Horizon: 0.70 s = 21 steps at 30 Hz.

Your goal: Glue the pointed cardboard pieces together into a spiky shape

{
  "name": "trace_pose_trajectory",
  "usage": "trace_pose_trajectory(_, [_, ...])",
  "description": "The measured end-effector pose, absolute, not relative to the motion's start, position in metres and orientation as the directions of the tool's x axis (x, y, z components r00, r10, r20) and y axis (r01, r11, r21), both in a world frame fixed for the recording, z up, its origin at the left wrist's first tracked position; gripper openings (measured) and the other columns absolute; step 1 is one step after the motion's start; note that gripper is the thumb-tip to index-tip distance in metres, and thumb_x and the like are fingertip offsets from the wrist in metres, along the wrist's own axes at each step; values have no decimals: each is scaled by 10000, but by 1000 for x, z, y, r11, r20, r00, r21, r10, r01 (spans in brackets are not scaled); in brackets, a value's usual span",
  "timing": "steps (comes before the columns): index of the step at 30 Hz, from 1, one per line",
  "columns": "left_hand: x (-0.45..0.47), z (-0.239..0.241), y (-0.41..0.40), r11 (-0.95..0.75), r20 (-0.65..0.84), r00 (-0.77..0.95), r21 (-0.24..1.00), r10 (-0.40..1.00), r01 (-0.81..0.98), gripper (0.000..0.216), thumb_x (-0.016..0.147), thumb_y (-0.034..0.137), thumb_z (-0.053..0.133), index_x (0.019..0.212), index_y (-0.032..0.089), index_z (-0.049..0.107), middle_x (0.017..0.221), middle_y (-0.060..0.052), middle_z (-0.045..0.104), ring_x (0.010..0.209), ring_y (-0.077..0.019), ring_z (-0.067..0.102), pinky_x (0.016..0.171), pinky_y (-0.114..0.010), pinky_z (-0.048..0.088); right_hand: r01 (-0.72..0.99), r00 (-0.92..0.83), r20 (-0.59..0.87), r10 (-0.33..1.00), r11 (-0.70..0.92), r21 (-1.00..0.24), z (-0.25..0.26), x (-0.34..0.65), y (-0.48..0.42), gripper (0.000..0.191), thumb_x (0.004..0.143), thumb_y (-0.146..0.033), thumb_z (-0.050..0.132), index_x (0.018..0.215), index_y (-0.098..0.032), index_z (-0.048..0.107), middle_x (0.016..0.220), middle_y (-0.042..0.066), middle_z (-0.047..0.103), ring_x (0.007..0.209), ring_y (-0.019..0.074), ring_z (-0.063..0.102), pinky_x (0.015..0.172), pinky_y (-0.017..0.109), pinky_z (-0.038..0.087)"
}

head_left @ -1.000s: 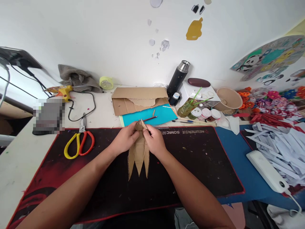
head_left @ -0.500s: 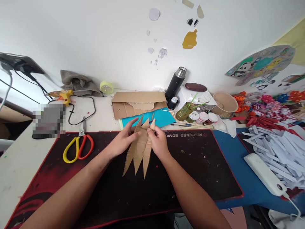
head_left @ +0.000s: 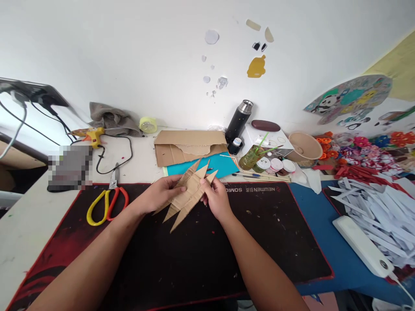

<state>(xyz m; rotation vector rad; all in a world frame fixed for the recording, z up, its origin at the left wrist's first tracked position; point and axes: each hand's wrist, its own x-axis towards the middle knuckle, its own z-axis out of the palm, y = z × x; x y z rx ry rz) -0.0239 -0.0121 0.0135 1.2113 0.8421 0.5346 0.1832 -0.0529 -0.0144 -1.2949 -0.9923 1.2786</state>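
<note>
A brown cardboard cutout (head_left: 189,192) with several sharp points at both ends is held above the black desk mat (head_left: 207,259). My left hand (head_left: 162,193) grips its left edge, thumb on top and the other fingers partly hidden underneath. On the right side, my right hand (head_left: 216,196) pinches the piece near its upper points, thumb on the face and fingertips curling below. The cutout lies tilted, its lower points aimed down and to the left. Scissors (head_left: 112,201) with one yellow and one red handle rest on the mat to the left.
Behind are folded cardboard (head_left: 194,139), blue paper (head_left: 181,169), a black thermos (head_left: 239,121) and paint jars (head_left: 276,165). A yellow glue gun (head_left: 94,136) with its cord lies back left. At right sit white paper strips (head_left: 376,216) and a white corded device (head_left: 363,246).
The cardboard cutout has turned clockwise, its lower points swinging left and its upper points right. My left hand has shifted slightly left and down. The camera view has tilted up a little.
</note>
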Motion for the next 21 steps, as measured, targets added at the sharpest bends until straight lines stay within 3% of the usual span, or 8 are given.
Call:
trace_pose_trajectory(7, [-27,22,-13,207,-293,606,956,740,209,439,894,545,741,1218,249,731,1160,-54,798,1040,-322,751,908,-427,604,-102,108,-114,988,-103,-989,-13,189,-50,462,902,-678,662,863,-218,641,546,-46,539,449,130,514,400,237,382])
trace_pose_trajectory(13, [-17,26,-17,-51,-103,458,949,883,311,488,924,543,676,1300,233,684,1255,-62,758,1159,-323,686,997,-409,543,1,-14,-115,993,-115,-993,-13,184,-54,441,923,-649,647,859,-214,678,571,-43,534,474,140,504,436,259,385])
trace_pose_trajectory(16, [-14,23,-19,-57,-110,420,929,901,366,404,930,541,643,1177,226,700,1083,-34,763,1015,-285,689,894,-369,550,19,-30,-91,995,-91,-996,-13,180,-56,417,939,-624,638,894,-214,700,623,-35,557,517,142,493,486,266,398])
trace_pose_trajectory(21, [-8,18,-21,-46,-127,430,928,894,370,318,922,537,643,996,227,641,886,2,657,847,-226,616,758,-328,503,85,65,-22,998,-27,-996,-14,179,-54,295,931,-493,668,977,-209,735,830,17,716,739,193,629,697,301,497])
